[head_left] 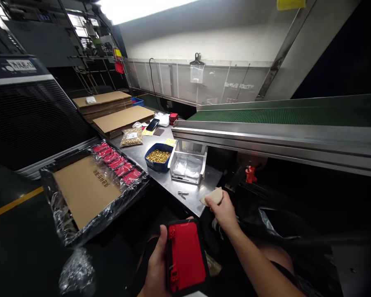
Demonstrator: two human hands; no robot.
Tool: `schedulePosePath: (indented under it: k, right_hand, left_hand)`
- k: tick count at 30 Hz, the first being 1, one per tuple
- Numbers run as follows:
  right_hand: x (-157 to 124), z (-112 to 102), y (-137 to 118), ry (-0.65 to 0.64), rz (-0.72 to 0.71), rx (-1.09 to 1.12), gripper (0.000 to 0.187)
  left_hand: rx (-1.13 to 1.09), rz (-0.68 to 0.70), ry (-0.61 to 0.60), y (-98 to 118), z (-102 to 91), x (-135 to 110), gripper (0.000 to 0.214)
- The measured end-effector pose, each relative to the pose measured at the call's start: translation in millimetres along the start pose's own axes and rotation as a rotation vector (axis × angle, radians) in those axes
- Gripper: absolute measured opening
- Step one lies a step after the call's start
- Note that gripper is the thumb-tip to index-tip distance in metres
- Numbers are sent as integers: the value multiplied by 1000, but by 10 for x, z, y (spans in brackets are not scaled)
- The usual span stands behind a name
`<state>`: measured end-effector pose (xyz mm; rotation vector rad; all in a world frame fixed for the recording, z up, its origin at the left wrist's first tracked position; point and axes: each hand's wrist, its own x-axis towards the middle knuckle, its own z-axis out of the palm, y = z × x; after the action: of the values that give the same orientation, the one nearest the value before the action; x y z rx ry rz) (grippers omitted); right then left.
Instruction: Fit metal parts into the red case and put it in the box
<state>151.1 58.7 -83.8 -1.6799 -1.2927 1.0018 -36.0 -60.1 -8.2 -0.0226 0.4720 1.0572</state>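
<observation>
My left hand (156, 264) grips a red and black case (185, 255) low in the view, thumb along its left edge. My right hand (224, 210) is raised beside the steel table's near corner and pinches a small pale cloth-like piece (212, 196). A blue tray of small brass parts (158, 156) and a clear plastic box (188, 167) sit on the steel table (191, 198) just beyond. A small metal tool (182, 193) lies near the table corner.
A plastic-lined carton (89, 189) at left holds a cardboard sheet and a row of red cases (116, 161). Flat cardboard stacks (120, 117), a bag of brass parts (131, 137) and a phone (152, 124) lie further back. A green conveyor (284, 117) runs along the right.
</observation>
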Motion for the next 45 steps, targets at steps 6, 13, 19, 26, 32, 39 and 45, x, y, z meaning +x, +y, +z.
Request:
schedulePosePath:
  k: [6,13,19,26,32,39,45]
  right_hand:
    - [607,366,379,-3,12,-212,29]
    - [643,343,222,64,58,-281,56]
    - [-252,141,-303,-316,-41,61,50]
    - [-1046,-163,-746,-664,-208,560,63]
    - [-1003,-194,-731,-659,-57,622,37]
    - [-1036,-234,-744,-691,-145,535,43]
    - [-1011,-208,-746,-626,-160,514,30]
  left_hand:
    - [45,42,-37,11,-28,-46,57]
    - [319,162,56,26,-139,-91,79]
    - [1113,700,102,160,-149,-45,78]
    - [1436,710,-3,254,-119,-36,73]
    - [1533,721,-88,244,-120,-29,76]
    - [1640,820,-267,263,-214,-20,85]
    - [1692,819,-206,248,-140,-95,79]
